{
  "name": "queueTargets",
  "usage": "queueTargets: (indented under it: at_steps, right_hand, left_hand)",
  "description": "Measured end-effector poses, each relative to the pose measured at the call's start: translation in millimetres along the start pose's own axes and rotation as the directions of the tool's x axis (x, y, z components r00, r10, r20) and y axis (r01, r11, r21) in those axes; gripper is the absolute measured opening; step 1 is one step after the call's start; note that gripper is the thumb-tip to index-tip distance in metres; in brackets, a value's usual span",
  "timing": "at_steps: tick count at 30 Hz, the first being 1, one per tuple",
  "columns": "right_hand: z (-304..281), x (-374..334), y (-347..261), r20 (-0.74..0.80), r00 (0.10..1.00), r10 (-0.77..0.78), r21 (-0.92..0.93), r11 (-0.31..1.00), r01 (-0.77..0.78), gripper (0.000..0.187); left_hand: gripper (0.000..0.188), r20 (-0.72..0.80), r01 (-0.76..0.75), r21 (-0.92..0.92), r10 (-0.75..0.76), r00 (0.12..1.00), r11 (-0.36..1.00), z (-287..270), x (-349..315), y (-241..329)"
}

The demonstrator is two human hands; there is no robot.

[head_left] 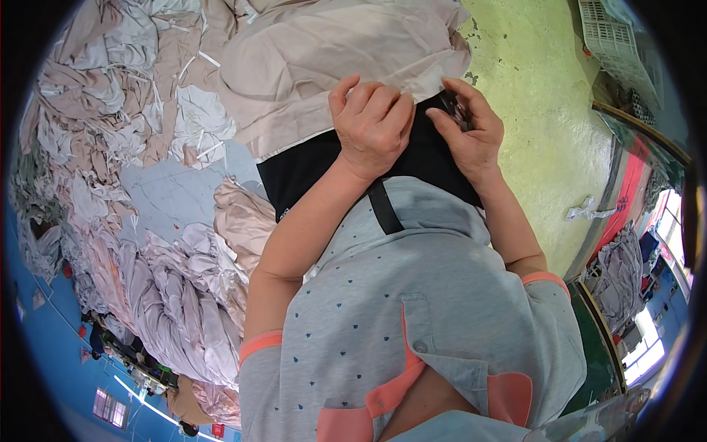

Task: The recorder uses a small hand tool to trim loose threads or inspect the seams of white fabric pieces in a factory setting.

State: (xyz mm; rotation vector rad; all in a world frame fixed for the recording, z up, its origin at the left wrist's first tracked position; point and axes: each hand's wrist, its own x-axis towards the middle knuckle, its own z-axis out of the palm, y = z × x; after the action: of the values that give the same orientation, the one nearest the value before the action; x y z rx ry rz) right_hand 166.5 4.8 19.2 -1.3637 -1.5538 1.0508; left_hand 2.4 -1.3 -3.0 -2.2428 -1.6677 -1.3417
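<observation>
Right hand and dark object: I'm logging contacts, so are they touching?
Touching. The head view shows the dark object held in the curled right hand.

A cloth [324, 62] lies at top centre — heaped fabric [166, 302] along the frame's left, a basket [610, 40] at upper right.

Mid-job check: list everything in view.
pink cloth: one, pale pink, beyond the hands
dark object: one, blackish, in right hand
cloth heap: one, beige and white, upper left
cloth pile: one, lilac and pinkish, lower left
crate: at least one, white, top right
floor: one, yellowish green, right
scrap: one, white, floor at right
wall: one, blue, lower left
garment: one, black, on lap
shirt: one, grey, on torso
left hand: one, bare, at pink cloth's edge
right hand: one, bare, around dark object
</observation>
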Motion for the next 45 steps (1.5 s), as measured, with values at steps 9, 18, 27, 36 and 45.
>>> queueTargets:
  at_steps: [9, 18, 27, 36, 45]
  right_hand:
    - [5, 23, -2, 0.251, 0.932, -0.261, -0.262, 0.909, 0.325, 0.029]
    - [-10, 31, 8, 0.127, 0.863, -0.489, -0.365, 0.786, 0.499, 0.030]
    - [-24, 28, 11, 0.164, 0.892, -0.421, -0.368, 0.813, 0.452, 0.034]
    - [-18, 34, 0, 0.144, 0.875, -0.462, -0.306, 0.820, 0.483, 0.027]
    - [-24, 138, -35, 0.075, 0.846, -0.528, -0.383, 0.768, 0.513, 0.012]
  left_hand:
    - [0.013, -0.014, 0.020, 0.029, -0.020, 1.000, 0.999, -11, -1, -3]
    - [0.021, 0.031, 0.212, 0.270, -0.228, 0.973, 0.939, -93, -17, -33]
    - [0.030, -0.184, 0.544, 0.215, -0.514, 0.838, 0.811, -126, -63, -72]
    - [0.038, -0.184, 0.520, 0.294, -0.486, 0.854, 0.802, -111, -71, -118]
    - [0.025, -0.412, 0.769, 0.123, -0.673, 0.615, 0.627, -145, -63, -229]
